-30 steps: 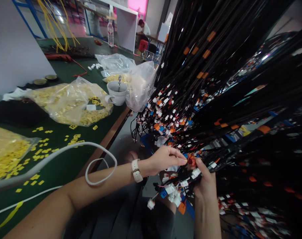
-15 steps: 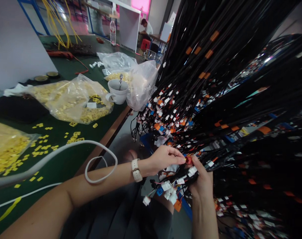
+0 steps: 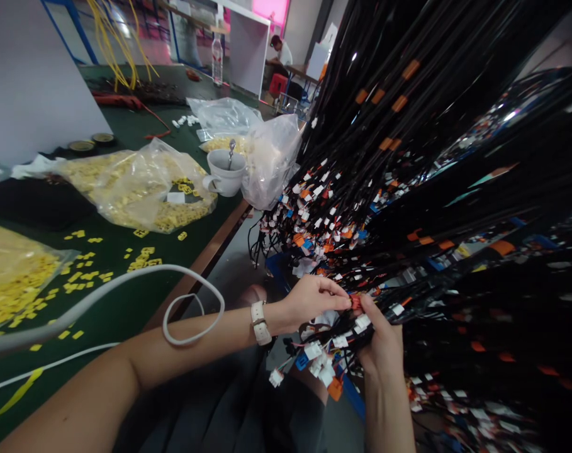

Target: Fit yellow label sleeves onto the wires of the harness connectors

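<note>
My left hand (image 3: 316, 303), a white watch (image 3: 260, 322) on its wrist, has thumb and index finger pinched against the end of a red connector (image 3: 356, 302). A small yellow plastic piece is mostly hidden between those fingertips. My right hand (image 3: 381, 340) closes round the red connector and a bunch of black wires, its thumb on the connector's other side. Below the hands hang white connectors (image 3: 321, 365), a blue connector (image 3: 301, 360) and an orange connector (image 3: 335, 389) on their wires.
Dense black wire harnesses (image 3: 437, 113) hang on the right. On the green table (image 3: 125, 251) lie bags of yellow pieces (image 3: 144, 189), loose yellow pieces (image 3: 78, 277) and a white mug (image 3: 225, 173). A pale cable (image 3: 139, 274) loops over my left forearm. A person (image 3: 282, 53) sits far back.
My left fingertips have pressed slightly closer against the red connector, and the yellow speck at their tips shows less. The view has shifted a little; the right hand keeps its hold.
</note>
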